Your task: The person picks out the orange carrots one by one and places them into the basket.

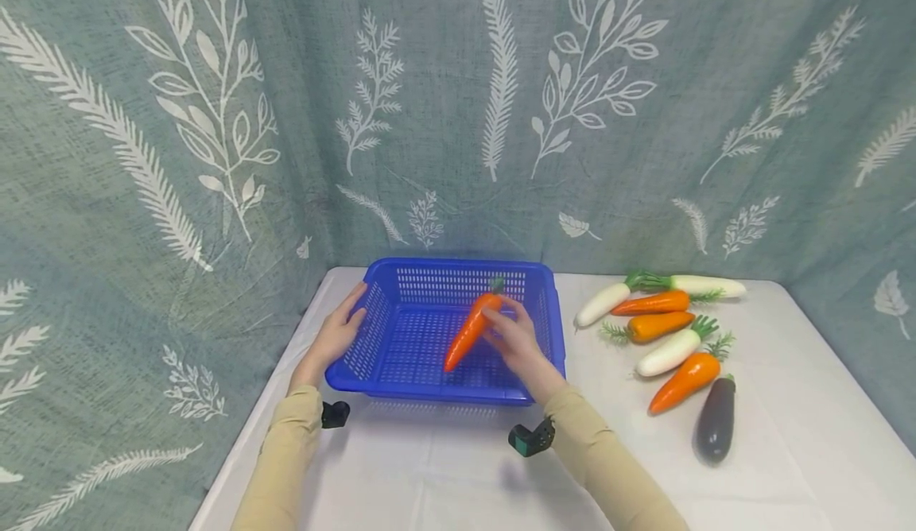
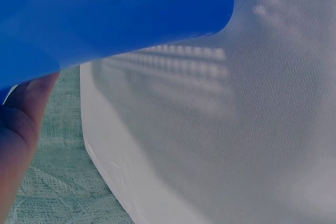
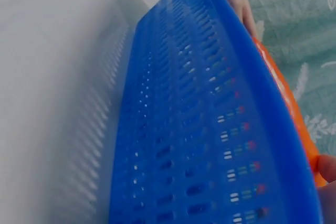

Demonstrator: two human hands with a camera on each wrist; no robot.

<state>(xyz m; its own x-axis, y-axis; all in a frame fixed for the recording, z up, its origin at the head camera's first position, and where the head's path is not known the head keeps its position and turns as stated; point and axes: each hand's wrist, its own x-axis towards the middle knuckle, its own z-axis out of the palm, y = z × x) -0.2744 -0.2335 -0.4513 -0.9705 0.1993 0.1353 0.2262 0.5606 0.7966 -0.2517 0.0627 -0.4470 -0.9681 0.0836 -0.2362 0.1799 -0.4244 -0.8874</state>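
Glossy carrot (image 1: 470,334), smooth plastic basket (image 1: 444,393), matt woven-cloth curtain (image 1: 444,62)

Blue slotted basket (image 3: 173,114), side-on.
My right hand (image 3: 328,174) holds orange carrot (image 3: 286,95) past rim (image 3: 260,85); left hand (image 3: 236,1) beyond, up top.

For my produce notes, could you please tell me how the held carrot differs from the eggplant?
The held carrot is bright orange; the eggplant is dark. The carrot tapers to a narrow tip, while the eggplant ends broad and rounded. The right grip holds the carrot, whereas the eggplant lies on the table. Both are elongated, with green tops.
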